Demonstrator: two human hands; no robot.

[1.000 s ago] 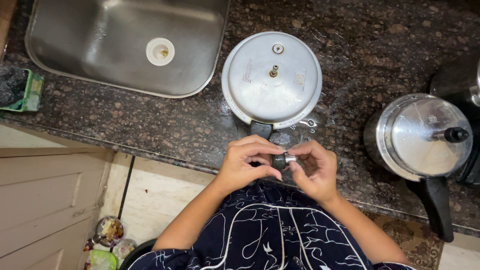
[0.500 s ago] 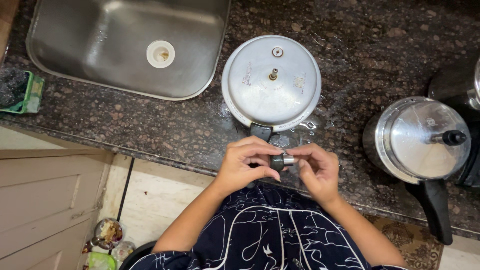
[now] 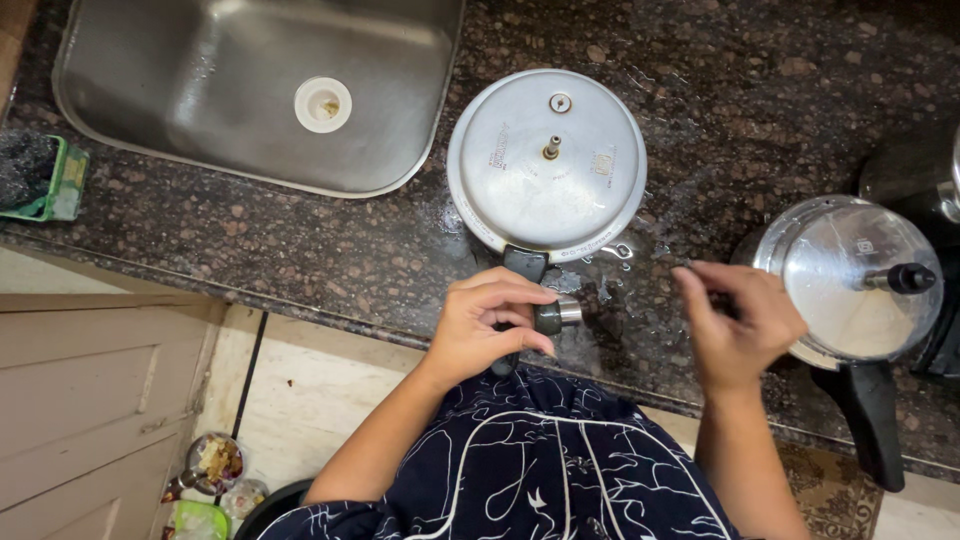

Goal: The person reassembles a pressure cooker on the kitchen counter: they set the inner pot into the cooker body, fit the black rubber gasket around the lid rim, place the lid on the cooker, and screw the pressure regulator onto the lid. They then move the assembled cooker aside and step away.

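A dark speckled stone tabletop [image 3: 250,230] carries everything, and places are told from the round steel pressure cooker lid [image 3: 545,160] that lies flat on it. Left of the lid a steel sink [image 3: 250,90] is set into the stone, with a white drain [image 3: 322,104] in its floor. Far left of the lid, past the sink, a green scrub pad [image 3: 45,175] sits at the tabletop's edge. Just below the lid, water spots [image 3: 620,290] wet the stone. Well to the right of the lid stands a second pressure cooker [image 3: 850,275] with a black handle [image 3: 870,420] reaching over the front edge.
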